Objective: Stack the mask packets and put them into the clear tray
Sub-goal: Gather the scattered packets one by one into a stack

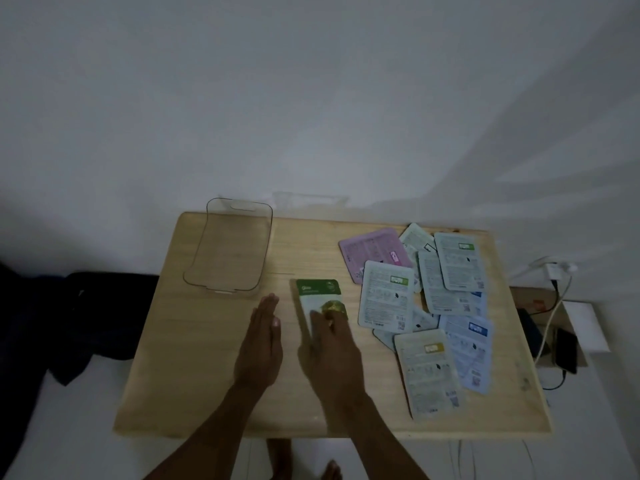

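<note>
A wooden table point(214, 358) fills the middle of the view, in dim light, against a pale wall point(311, 98). On its far left part stands the clear tray point(199, 268), with nothing visible inside it. On the right part lies a loose heap of mask packets point(429, 299), overlapping one another and lying at different angles, most of them with the printed back side up; one is pink point(374, 252), the others pale green or blue. One green packet point(317, 296) lies apart from the heap, near the middle of the table, just right of the tray's near end.

The right hand point(329, 355) lies flat with its fingers on the near part of this green packet, pressing or sliding it, not closed around it. The left hand point(259, 344) is open, fingers straight and together, standing on its edge just left of the packet and holding nothing.

The stack seems only begun. The packets look smooth and thin, so a pile may slide apart when it is lifted, and corners out of line could catch the tray's rim.

The tray's walls are hard to see because they are transparent. The print on the packets is too blurred to read. How many packets lie under the heap I cannot tell.
</note>
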